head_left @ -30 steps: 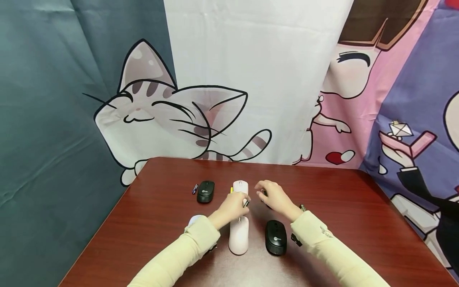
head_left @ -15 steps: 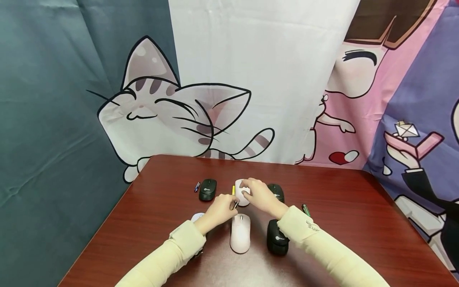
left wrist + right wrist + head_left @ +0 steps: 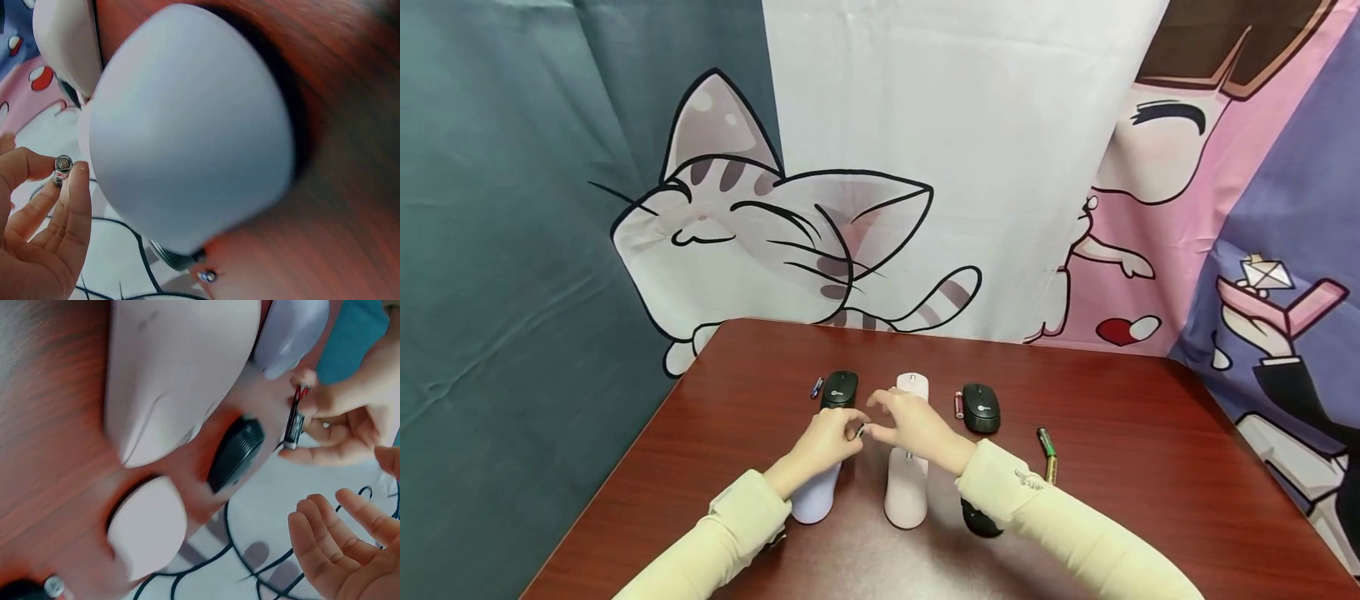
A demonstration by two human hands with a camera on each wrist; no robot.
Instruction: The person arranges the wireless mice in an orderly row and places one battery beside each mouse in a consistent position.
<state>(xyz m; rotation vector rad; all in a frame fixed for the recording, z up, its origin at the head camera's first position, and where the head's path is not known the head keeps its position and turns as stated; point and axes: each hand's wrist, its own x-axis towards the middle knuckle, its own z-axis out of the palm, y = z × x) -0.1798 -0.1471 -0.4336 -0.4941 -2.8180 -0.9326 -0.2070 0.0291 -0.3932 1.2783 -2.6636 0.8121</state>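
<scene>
My left hand (image 3: pixel 820 437) pinches a small black battery with a red part (image 3: pixel 294 422) between thumb and fingertips. In the left wrist view the battery's metal end (image 3: pixel 63 164) faces the camera. My right hand (image 3: pixel 917 425) is close by on the right, its fingers relaxed and empty; its open palm shows in the right wrist view. Below the left hand lies a lavender mouse (image 3: pixel 812 500), partly covered by it. Under the right hand are a front white mouse (image 3: pixel 906 504) and a back white mouse (image 3: pixel 913 382), both partly hidden.
A black mouse (image 3: pixel 841 387) lies back left beside a blue battery (image 3: pixel 817 387). Back right, another black mouse (image 3: pixel 982 408) has a reddish battery (image 3: pixel 958 405) beside it. A green battery (image 3: pixel 1047 442) touches a gold one (image 3: pixel 1051 469). The right sleeve half covers a front black mouse (image 3: pixel 979 522).
Both hands have moved left, the left one carrying the battery from the white mice to over the lavender mouse. The right hand has followed from near the back right black mouse.
</scene>
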